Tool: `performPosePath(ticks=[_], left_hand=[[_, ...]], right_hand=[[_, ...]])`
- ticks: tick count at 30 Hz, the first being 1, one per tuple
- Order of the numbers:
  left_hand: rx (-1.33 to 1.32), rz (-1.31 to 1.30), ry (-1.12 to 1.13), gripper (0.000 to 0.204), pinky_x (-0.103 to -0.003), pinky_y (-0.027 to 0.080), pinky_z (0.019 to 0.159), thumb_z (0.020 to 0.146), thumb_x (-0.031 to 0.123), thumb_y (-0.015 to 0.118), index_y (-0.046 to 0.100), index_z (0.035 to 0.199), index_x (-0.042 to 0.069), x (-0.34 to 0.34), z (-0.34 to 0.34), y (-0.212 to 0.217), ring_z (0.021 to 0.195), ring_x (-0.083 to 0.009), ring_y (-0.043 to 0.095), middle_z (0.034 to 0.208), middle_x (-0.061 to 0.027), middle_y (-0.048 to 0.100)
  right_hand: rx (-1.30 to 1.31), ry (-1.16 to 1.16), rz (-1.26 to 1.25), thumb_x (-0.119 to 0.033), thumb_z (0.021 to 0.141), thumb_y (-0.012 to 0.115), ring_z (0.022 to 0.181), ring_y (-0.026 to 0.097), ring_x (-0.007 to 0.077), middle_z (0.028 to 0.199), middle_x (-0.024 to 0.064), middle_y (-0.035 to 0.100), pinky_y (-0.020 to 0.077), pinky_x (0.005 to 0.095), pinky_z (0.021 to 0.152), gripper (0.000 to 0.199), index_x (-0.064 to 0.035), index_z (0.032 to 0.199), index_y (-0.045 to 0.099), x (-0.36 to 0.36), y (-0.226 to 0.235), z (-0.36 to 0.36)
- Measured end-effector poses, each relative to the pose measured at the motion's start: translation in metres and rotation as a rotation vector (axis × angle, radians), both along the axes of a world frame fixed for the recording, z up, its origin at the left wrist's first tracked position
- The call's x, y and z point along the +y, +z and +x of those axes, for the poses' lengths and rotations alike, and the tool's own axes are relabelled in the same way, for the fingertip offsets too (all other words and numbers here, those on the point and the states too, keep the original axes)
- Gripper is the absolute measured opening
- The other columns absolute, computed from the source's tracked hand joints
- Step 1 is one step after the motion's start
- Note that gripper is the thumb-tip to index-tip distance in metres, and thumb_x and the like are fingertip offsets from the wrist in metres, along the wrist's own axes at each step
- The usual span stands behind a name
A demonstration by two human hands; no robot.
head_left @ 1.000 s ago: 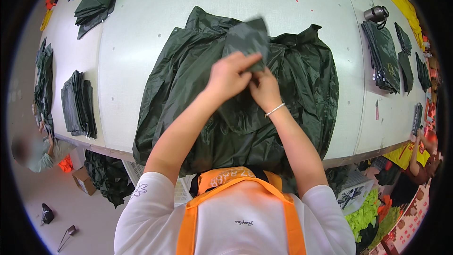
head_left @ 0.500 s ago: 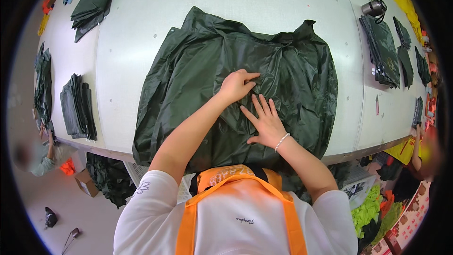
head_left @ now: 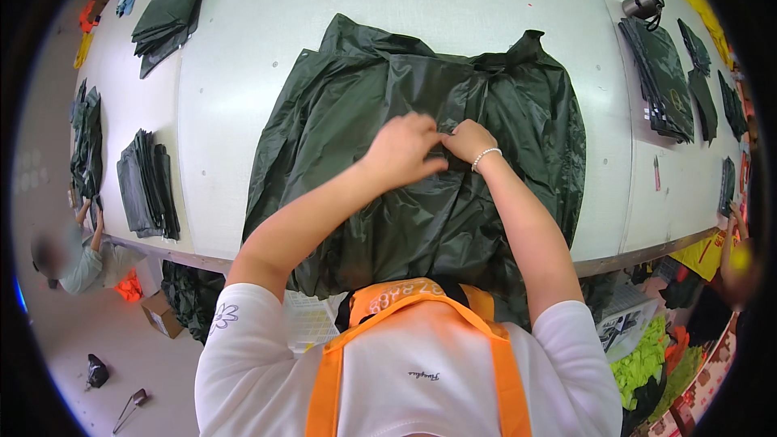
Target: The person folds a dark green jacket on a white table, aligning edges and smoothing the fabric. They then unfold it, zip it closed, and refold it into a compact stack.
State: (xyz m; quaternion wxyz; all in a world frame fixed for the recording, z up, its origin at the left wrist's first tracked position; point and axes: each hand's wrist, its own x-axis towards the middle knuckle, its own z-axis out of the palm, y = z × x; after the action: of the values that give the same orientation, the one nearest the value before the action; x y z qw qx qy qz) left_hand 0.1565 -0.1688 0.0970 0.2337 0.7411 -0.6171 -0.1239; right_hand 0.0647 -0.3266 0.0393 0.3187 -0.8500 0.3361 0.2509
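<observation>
In the head view, the glossy dark green camouflage garment [head_left: 348, 113] lies spread and rumpled on the bench [head_left: 222, 97], its near edge by the person's waist. Both hands are over the garment's middle, fingertips almost meeting. The left hand [head_left: 403, 148] is half-spread, thumb parted from the fingers; the right hand [head_left: 469, 142] has its fingers drawn in narrowly. I cannot tell whether either one pinches fabric.

Left of the garment stands 1 stack of folded dark green pieces [head_left: 148, 186]; right of it are 1 folded pile [head_left: 660, 85], a metal flask [head_left: 643, 4] and a small red tool [head_left: 657, 172].

The slick, loose fabric could slide or bunch if the hands pull unevenly; existing wrinkles could become set creases if pressed flat.
</observation>
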Motion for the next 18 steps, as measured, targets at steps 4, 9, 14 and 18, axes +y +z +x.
performPosePath(ticks=[4, 9, 14, 18], left_hand=[[-0.231, 0.075, -0.065, 0.043, -0.035, 0.045, 0.083, 0.071, 0.025, 0.072, 0.062, 0.108, 0.006, 0.036, -0.024, -0.04, 0.094, -0.0235, 0.056, 0.096, -0.0055, 0.058], [0.168, 0.038, 0.062, 0.026, -0.038, 0.049, 0.074, 0.075, 0.023, 0.069, 0.067, 0.095, 0.007, 0.04, -0.007, -0.054, 0.084, -0.0295, 0.06, 0.089, -0.0094, 0.062], [0.771, 0.319, 0.212, 0.028, -0.034, 0.048, 0.062, 0.079, 0.027, 0.071, 0.069, 0.089, 0.001, 0.023, 0.035, -0.066, 0.068, -0.0275, 0.063, 0.078, -0.0121, 0.067], [-0.19, -0.109, 0.242, 0.021, -0.038, 0.045, 0.076, 0.07, 0.025, 0.073, 0.064, 0.079, 0.008, 0.011, 0.013, -0.026, 0.089, -0.0244, 0.056, 0.087, -0.0055, 0.058]], right_hand=[[-0.089, 0.008, -0.042, -0.042, 0.076, 0.067, 0.082, 0.065, 0.0365, 0.083, 0.0192, 0.067, 0.052, 0.0425, 0.071, 0.038, -0.0043, 0.082, 0.071, 0.013, 0.018, -0.003], [-0.864, 0.348, -0.383, -0.025, 0.077, 0.069, 0.092, 0.052, 0.0275, 0.088, 0.0069, 0.054, 0.0411, 0.037, 0.078, 0.025, -0.0088, 0.094, 0.059, 0.045, 0.052, -0.043], [-0.737, 0.335, -0.335, -0.026, 0.081, 0.066, 0.081, 0.059, 0.0271, 0.08, 0.0067, 0.062, 0.0454, 0.0375, 0.075, 0.019, -0.0116, 0.091, 0.058, 0.038, 0.003, -0.036], [-0.466, 0.072, -0.097, -0.022, 0.084, 0.063, 0.076, 0.063, 0.0356, 0.076, 0.0117, 0.066, 0.0476, 0.0461, 0.065, 0.014, -0.0113, 0.087, 0.056, 0.026, 0.008, -0.006]])
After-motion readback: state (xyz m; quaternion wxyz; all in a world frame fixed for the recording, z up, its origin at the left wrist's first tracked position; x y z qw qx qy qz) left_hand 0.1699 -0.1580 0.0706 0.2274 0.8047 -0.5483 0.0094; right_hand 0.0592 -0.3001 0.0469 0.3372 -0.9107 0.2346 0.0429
